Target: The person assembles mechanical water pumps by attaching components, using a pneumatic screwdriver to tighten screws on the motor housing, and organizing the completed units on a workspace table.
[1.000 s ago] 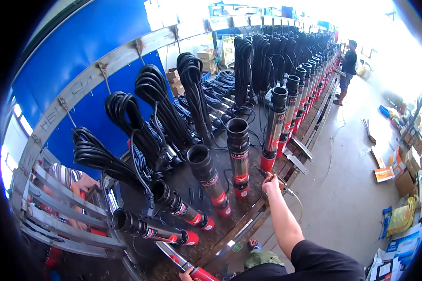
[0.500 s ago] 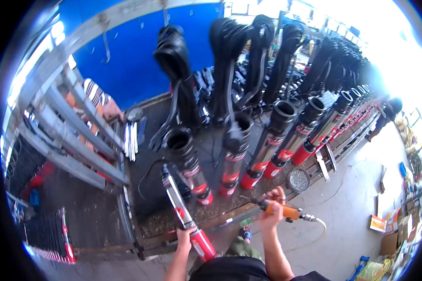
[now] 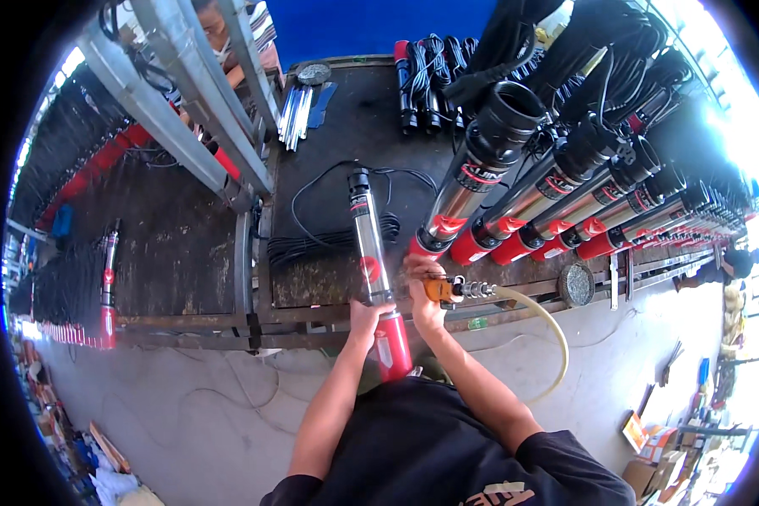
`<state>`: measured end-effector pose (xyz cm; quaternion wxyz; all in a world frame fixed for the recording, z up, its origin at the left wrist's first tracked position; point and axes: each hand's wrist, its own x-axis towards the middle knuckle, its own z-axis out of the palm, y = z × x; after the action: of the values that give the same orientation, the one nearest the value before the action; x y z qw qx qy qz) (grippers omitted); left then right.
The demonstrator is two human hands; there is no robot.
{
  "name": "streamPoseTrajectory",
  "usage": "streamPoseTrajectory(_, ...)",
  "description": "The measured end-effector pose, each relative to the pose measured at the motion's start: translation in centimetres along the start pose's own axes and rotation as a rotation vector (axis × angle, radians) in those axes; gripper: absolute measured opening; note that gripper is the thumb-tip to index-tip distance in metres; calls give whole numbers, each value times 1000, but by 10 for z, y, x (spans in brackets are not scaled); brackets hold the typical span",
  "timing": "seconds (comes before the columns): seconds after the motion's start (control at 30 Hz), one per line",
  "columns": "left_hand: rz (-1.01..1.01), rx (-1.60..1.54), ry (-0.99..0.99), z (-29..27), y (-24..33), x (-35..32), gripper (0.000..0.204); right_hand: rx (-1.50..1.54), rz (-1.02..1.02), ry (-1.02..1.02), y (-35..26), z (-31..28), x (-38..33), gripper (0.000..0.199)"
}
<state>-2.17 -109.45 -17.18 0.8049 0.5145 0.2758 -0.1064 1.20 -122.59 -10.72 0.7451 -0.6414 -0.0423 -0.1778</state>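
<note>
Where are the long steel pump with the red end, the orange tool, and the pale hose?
steel pump (image 3: 369, 249): head view, on its shiny middle barrel.
orange tool (image 3: 437, 289): head view, on its orange body beside the right hand.
pale hose (image 3: 550, 325): head view, on its curved stretch.

Both bare forearms reach up from the lower edge, converging. The left hand (image 3: 368, 319) is curled shut, knuckles outward. The right hand (image 3: 422, 291) sits just beside it (slightly higher), fingers wrapped closed, wrist bent inward.

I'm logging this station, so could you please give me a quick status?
Left hand grips pump. Right hand holds orange air tool against it. Black cable coiled alongside.
</note>
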Motion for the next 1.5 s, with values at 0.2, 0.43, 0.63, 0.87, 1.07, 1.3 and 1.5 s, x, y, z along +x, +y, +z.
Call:
streamPoseTrajectory(0.2, -22, 26, 35, 2, 4, -3, 68, 133, 275, 85, -7, 2, 4, 28)
streamPoseTrajectory(0.43, -7, 38, 32, -4, -6, 5, 69, 260, 327, 195, 1, 4, 1, 25)
streamPoseTrajectory(0.63, -15, 51, 72, 1, 1, 0, 69, 242, 311, 172, 8, 4, 0, 24)
streamPoseTrajectory(0.87, -37, 42, 52, 1, 2, 0, 69, 301, 328, 169, 4, 6, 1, 26)
streamPoseTrajectory(1.07, -41, 25, 62, 5, 8, -5, 68, 286, 300, 148, 8, 7, 0, 27)
streamPoseTrajectory(1.3, -29, 6, 53, 6, 9, -4, 70, 289, 239, -25, 17, -2, -12, 26)
streamPoseTrajectory(1.5, -31, 44, 82, 0, -5, 0, 77, 304, 229, 4, 19, -1, -12, 23)
